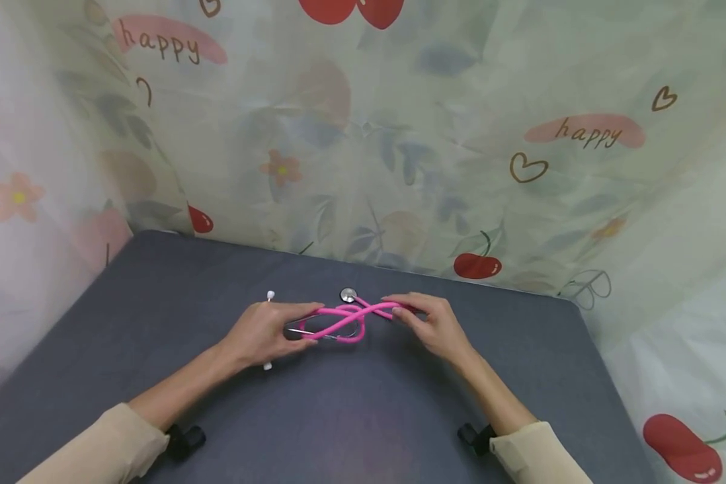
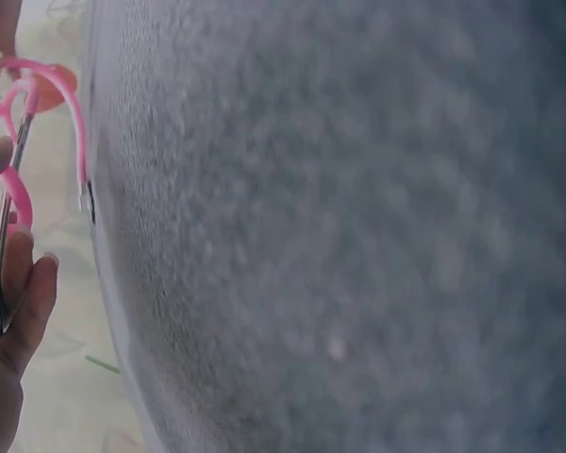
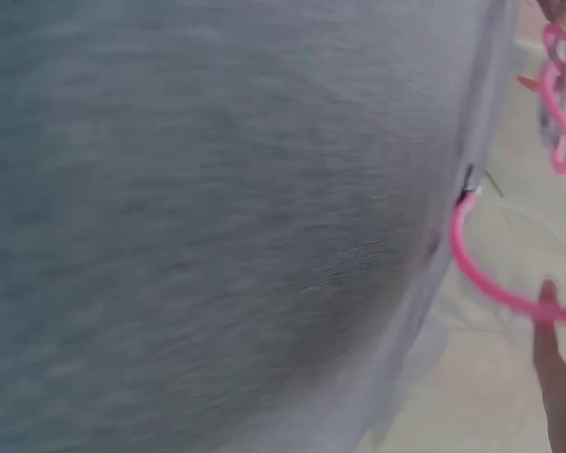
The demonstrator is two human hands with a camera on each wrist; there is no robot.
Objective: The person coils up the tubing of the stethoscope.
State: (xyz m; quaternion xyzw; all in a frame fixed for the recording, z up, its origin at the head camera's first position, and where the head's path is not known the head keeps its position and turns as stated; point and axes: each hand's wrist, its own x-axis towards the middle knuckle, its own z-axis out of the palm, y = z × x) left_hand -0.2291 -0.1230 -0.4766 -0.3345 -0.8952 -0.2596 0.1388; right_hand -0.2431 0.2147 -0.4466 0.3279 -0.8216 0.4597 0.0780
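Note:
A pink stethoscope (image 1: 368, 310) is looped and crossed over itself between the two hands. My left hand (image 1: 263, 331) grips its looped tubing and metal ear tubes, thumb and fingers on opposite sides. White ear tips (image 1: 270, 295) stick out beyond that hand, one above and one below. On the other side, my right hand (image 1: 431, 324) pinches a bend of the pink tubing. The round silver chest piece (image 1: 347, 295) lies at the far side of the loops, close over the table. In the right wrist view, a length of tubing (image 3: 467, 262) curves down from the right hand (image 3: 558, 377).
A dark grey cloth-covered table (image 1: 363, 417) extends under both arms. Behind it hangs a patterned curtain (image 1: 387, 134) with cherries, hearts and leaves, which continues along both sides. Black wrist straps (image 1: 184, 442) sit near the cream sleeves (image 1: 99, 449).

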